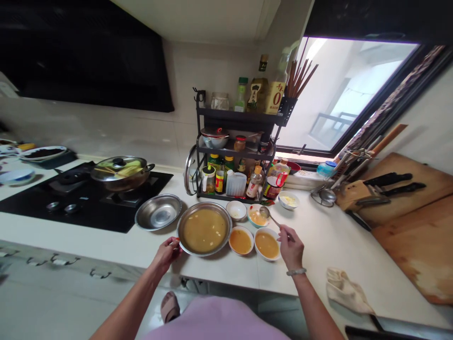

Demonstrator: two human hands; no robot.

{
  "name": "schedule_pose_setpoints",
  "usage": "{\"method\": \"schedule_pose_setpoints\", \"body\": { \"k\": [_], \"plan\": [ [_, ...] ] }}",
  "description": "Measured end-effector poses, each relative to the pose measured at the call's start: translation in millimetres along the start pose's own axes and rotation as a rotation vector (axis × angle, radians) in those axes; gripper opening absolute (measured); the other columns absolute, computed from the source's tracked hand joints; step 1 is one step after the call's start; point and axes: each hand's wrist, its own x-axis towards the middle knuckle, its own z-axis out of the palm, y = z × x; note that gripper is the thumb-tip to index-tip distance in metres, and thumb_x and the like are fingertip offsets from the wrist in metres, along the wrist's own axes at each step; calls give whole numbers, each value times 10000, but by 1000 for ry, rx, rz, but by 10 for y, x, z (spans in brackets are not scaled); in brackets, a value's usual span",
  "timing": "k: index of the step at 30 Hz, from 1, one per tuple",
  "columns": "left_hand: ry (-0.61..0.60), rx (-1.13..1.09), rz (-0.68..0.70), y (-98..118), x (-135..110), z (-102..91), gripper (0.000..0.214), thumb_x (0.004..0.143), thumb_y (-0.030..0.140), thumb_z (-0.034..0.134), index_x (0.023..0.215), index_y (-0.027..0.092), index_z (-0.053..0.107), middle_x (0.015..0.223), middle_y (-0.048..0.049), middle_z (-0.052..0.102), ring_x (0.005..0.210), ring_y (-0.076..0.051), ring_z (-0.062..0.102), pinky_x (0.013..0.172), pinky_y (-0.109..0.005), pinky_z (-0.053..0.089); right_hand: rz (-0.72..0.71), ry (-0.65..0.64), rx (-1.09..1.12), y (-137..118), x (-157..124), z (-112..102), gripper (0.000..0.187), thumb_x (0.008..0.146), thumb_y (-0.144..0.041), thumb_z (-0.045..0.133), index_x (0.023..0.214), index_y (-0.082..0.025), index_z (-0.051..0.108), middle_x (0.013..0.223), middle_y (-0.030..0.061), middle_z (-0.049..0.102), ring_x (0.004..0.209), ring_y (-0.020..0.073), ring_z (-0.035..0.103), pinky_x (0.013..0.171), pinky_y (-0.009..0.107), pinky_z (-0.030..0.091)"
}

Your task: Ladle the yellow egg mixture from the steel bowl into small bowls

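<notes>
My left hand (169,254) is closed on the near left rim of a wide metal basin (180,236) of yellowish-brown broth with pale bits floating in it. My right hand (291,245) grips the handle of a metal ladle (264,212). The ladle's head is at a small bowl (252,221) holding some orange liquid; whether it touches the liquid, I cannot tell. Two white bowls of orange-brown soup stand between basin and hand, a left soup bowl (241,241) and a right soup bowl (267,244). Behind them sits a small white bowl (236,210) with little visible inside.
An empty metal basin (158,212) stands left, beside the black stove (106,208) with a lidded pan (122,174). Behind is a black spice rack (233,151). At right are a small bowl (288,200), a knife block (348,194), cutting boards (417,236) and a cloth (345,290).
</notes>
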Motion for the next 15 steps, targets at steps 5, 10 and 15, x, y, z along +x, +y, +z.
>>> {"method": "schedule_pose_setpoints", "body": {
  "k": [5, 10, 15],
  "plan": [
    [-18, -8, 4, 3, 3, -3, 200, 653, 182, 696, 732, 182, 513, 487, 46, 559, 395, -94, 539, 433, -192, 413, -313, -158, -29, -157, -156, 62, 241, 906, -320, 502, 936, -211, 715, 933, 95, 689, 858, 225, 661, 734, 370, 571],
    [-19, 5, 9, 3, -3, -6, 197, 652, 185, 698, 726, 182, 515, 497, 46, 559, 397, -89, 536, 433, -188, 409, -198, -266, 138, -384, -443, 379, 235, 915, -296, 498, 1001, -214, 701, 886, 70, 692, 619, 162, 622, 572, 308, 556],
    [-5, 18, 6, 3, -9, 7, 193, 662, 189, 696, 712, 185, 510, 494, 45, 551, 397, -95, 538, 438, -199, 428, -92, -415, 213, -443, -682, 701, 241, 891, -369, 529, 933, -221, 715, 881, 77, 703, 617, 170, 632, 535, 295, 548]
  ]
}}
